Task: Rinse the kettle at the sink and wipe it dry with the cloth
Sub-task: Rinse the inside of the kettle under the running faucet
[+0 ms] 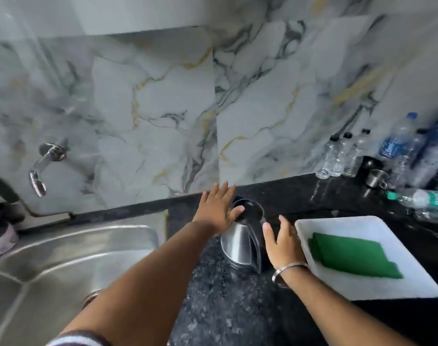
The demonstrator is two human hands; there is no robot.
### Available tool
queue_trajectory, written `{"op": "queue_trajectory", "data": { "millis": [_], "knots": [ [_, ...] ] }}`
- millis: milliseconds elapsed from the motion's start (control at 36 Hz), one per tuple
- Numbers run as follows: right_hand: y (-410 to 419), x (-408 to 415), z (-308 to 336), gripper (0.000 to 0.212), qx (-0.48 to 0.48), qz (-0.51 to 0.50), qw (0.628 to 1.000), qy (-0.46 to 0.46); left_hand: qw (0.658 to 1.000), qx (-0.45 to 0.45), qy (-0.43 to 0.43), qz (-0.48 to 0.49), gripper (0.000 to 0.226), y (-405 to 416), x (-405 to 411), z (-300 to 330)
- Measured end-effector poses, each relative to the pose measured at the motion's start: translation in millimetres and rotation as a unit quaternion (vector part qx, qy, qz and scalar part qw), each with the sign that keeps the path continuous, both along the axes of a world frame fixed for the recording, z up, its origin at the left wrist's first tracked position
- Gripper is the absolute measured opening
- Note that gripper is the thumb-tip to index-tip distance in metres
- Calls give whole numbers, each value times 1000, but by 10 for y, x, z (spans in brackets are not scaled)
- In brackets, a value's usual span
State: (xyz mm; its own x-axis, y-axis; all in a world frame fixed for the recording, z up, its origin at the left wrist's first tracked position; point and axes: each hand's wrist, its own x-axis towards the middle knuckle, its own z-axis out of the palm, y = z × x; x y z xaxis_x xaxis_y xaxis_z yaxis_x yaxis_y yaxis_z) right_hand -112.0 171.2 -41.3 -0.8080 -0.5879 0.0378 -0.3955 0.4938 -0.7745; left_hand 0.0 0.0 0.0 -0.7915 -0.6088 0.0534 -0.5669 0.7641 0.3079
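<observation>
A steel kettle (pixel 234 242) with a black lid and black handle stands upright on the dark granite counter, just right of the sink. My left hand (pixel 219 209) hovers flat at the kettle's left, fingers spread, thumb touching the lid's edge. My right hand (pixel 281 242), wearing a metal bangle, is open just right of the handle, fingers apart, holding nothing. A folded green cloth (pixel 350 254) lies in a white tray (pixel 377 287) to the right of the kettle.
The steel sink (pixel 70 250) fills the lower left, with a wall tap (pixel 41 168) above it. Several plastic bottles (pixel 337 156) and a small steel cup (pixel 375 177) crowd the counter's far right. One bottle (pixel 420 198) lies on its side. Marble wall behind.
</observation>
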Motion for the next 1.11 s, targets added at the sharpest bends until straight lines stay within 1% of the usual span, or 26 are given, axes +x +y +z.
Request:
{"op": "queue_trajectory", "data": {
  "millis": [56,83,139,194,306,361,417,500,611,667,722,778,833,972,1056,1111],
  "knots": [
    [6,69,-139,38,-66,-45,996,-48,998,40,4,-44,72,46,-92,-20],
    [16,117,-222,34,-98,-37,993,-57,997,50,4,-58,71,63,-127,-42],
    [22,223,-339,39,-129,-19,986,-99,994,83,14,-72,68,78,-161,-99],
    [-7,288,-401,44,-179,7,971,-158,989,119,49,-76,65,92,-153,-161],
    [-95,307,-522,61,-246,24,954,-171,975,167,123,-78,50,106,-106,-316],
    [-132,293,-581,64,-269,33,947,-174,968,193,146,-68,44,115,-95,-360],
    [-162,283,-630,66,-277,33,945,-168,961,217,160,-59,39,118,-106,-365],
    [-195,280,-667,68,-264,17,952,-156,953,239,180,-48,26,106,-159,-317],
    [-208,275,-695,75,-255,13,954,-155,948,252,192,-28,22,89,-171,-244],
    [-203,267,-679,77,-248,12,956,-156,946,239,217,-32,19,99,-113,-184],
    [-205,244,-638,72,-229,12,961,-152,950,197,239,-43,24,113,8,-87],
    [-221,233,-547,64,-199,29,972,-118,960,122,245,-54,34,113,180,9],
    [-265,260,-434,62,-187,58,976,-94,965,49,251,-59,39,102,397,113],
    [-549,535,-59,67,-158,139,975,-70,946,-57,316,-39,44,75,1023,419],
    [-765,809,145,67,-140,194,970,-44,942,-107,317,-31,45,35,1466,555],
    [-909,1049,212,70,-145,223,964,-27,943,-123,308,-10,45,-8,1804,598]
  ]
}}
